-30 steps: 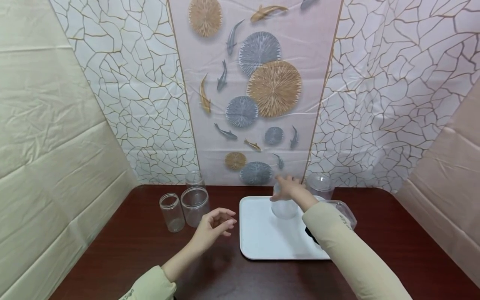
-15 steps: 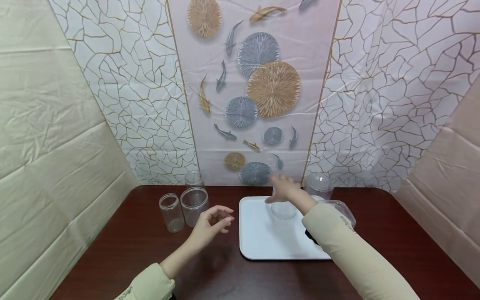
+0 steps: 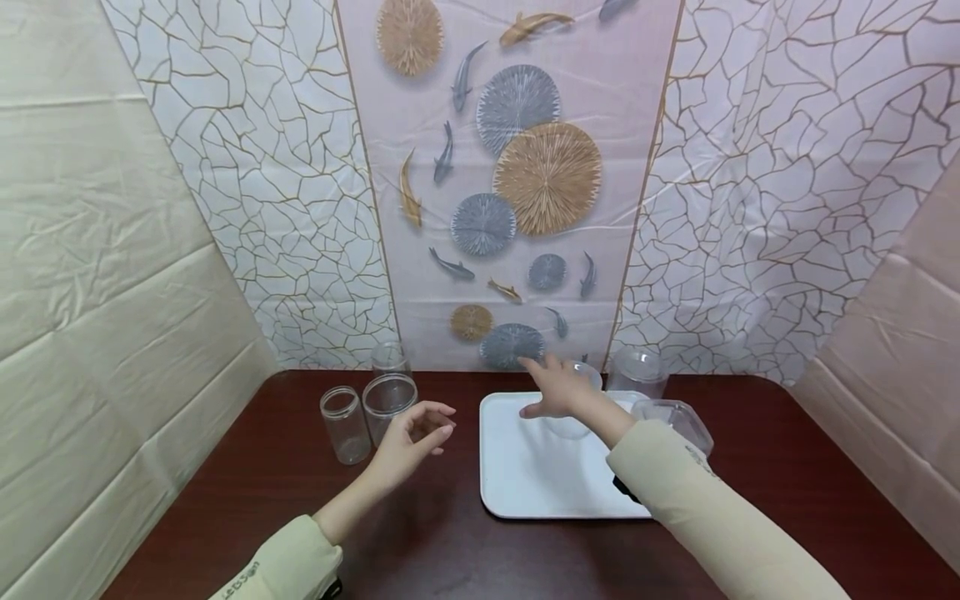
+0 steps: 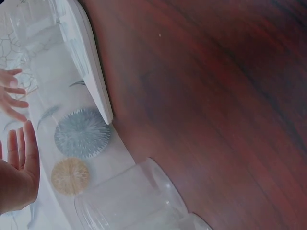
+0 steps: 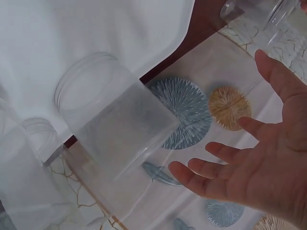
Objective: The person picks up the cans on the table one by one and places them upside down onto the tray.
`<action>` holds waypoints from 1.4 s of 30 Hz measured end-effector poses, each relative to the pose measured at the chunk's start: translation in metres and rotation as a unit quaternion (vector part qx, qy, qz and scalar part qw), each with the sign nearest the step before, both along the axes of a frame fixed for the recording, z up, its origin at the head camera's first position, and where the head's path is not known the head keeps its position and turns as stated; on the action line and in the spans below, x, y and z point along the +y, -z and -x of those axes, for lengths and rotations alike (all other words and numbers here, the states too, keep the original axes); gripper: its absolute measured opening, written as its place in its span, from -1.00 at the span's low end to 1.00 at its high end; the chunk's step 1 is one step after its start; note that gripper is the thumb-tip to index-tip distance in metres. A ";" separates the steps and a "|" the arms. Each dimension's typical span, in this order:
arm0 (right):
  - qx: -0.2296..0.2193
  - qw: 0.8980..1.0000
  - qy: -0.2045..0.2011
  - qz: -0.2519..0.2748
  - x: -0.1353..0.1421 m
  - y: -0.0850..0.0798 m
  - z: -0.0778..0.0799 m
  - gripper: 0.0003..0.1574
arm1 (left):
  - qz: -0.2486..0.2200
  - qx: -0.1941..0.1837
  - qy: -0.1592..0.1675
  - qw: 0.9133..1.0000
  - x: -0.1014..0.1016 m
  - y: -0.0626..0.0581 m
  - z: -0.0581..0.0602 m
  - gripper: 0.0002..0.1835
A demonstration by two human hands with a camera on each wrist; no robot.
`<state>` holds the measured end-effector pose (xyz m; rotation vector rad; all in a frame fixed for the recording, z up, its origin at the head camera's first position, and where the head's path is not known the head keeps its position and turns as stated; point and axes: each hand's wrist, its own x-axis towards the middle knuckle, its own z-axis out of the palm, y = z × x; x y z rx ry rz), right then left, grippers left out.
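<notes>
A clear plastic jar [image 3: 587,373] stands upright on the far part of the white tray [image 3: 540,483]. My right hand [image 3: 551,392] hovers just left of and in front of it with fingers spread, holding nothing. In the right wrist view the jar [image 5: 115,120] stands apart from the spread right hand [image 5: 249,163]. My left hand [image 3: 416,429] floats above the dark table left of the tray, fingers loosely curled and empty, close to the two clear jars at the left.
A small clear jar [image 3: 345,425], a wider one [image 3: 388,400] and a third behind them [image 3: 390,357] stand at the left. Another jar [image 3: 637,371] and a clear container [image 3: 671,421] sit by the tray's right far corner. Patterned walls enclose the table [image 3: 450,550].
My right hand let go of the jar on the tray and moved left off it, fingers spreading. My left hand drifted slightly left and up.
</notes>
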<state>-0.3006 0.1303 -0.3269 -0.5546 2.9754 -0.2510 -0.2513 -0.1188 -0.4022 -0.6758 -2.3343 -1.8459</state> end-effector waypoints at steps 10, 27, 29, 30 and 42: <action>0.007 0.996 -0.047 0.081 0.005 0.013 -0.020 -0.03 | 0.006 0.022 -0.016 1.000 -0.006 -0.004 0.008 -0.73; 0.037 0.982 -0.078 0.169 0.034 0.025 -0.052 -0.18 | -0.003 0.032 -0.074 0.997 0.000 -0.030 0.027 -0.70; 0.045 0.981 -0.079 0.170 0.036 0.026 -0.055 -0.20 | -0.009 0.036 -0.082 0.996 0.003 -0.032 0.033 -0.69; 0.048 0.981 -0.079 0.171 0.037 0.026 -0.056 -0.21 | -0.012 0.039 -0.086 0.995 0.005 -0.033 0.036 -0.68; 0.062 0.978 -0.092 0.178 0.039 0.028 -0.069 -0.26 | 0.049 0.087 -0.159 0.982 0.008 -0.047 0.067 -0.66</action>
